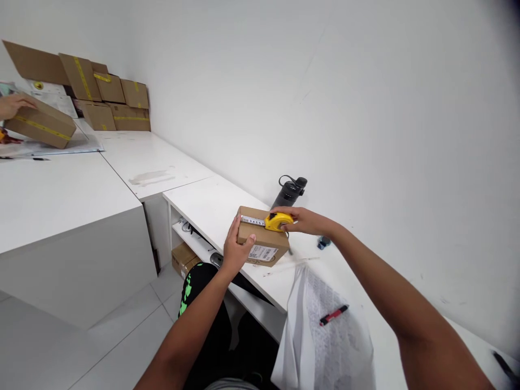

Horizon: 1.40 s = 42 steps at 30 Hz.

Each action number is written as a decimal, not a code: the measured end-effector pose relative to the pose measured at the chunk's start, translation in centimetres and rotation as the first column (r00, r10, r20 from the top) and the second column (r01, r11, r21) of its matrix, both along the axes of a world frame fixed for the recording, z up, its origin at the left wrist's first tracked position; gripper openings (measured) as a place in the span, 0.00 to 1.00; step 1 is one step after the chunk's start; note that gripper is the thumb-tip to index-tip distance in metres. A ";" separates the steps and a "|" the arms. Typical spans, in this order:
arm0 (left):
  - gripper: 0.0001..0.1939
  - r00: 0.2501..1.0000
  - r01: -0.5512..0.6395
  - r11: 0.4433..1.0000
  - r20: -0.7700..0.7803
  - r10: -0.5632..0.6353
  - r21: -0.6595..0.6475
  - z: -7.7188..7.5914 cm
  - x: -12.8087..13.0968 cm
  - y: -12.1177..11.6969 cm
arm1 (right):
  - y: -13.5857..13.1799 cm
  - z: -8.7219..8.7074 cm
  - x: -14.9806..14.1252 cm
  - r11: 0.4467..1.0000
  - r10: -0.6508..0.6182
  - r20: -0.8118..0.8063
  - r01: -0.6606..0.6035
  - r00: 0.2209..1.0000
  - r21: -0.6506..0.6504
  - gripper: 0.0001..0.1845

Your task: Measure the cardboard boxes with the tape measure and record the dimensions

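Note:
A small brown cardboard box [264, 238] with a white printed label [263, 253] on its front side sits on the white desk. My left hand [238, 246] grips the box at its left end, thumb on the front edge and fingers at the far left corner. In my right hand [298, 219] is a yellow tape measure [278, 221], resting on the top of the box. Its blade [252, 220] is pulled out along the top face toward my left fingers, with numbers up to about 7 showing.
Behind the box stands a dark water bottle [289, 192]. Paper sheets [337, 346] with a red and black pen [333, 315] lie nearer me. At far left another person's hand [16, 105] holds a taped box [43, 122]; stacked cartons [132, 116] stand by the wall.

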<state>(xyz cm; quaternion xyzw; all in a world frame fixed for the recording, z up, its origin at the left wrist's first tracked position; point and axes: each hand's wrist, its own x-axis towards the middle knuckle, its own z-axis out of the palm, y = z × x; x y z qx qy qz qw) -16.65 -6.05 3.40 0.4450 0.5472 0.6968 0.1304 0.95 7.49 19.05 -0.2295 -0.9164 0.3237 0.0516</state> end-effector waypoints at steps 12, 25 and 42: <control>0.33 0.999 0.018 1.000 0.045 -0.019 0.025 -0.1 0.0 0.7 | 1.1 -0.9 5.0 0.970 -0.206 -0.117 0.188 0.971 -0.154 0.32; 0.36 0.998 -0.008 1.000 0.062 0.007 0.015 0.2 0.7 -0.1 | -4.0 -2.1 -10.2 0.918 0.110 -0.291 0.015 0.950 0.397 0.30; 0.37 0.864 -0.387 0.916 -0.304 0.401 0.106 3.5 3.6 2.7 | -8.8 -7.7 15.1 0.553 -0.550 -0.686 0.823 0.477 0.129 0.53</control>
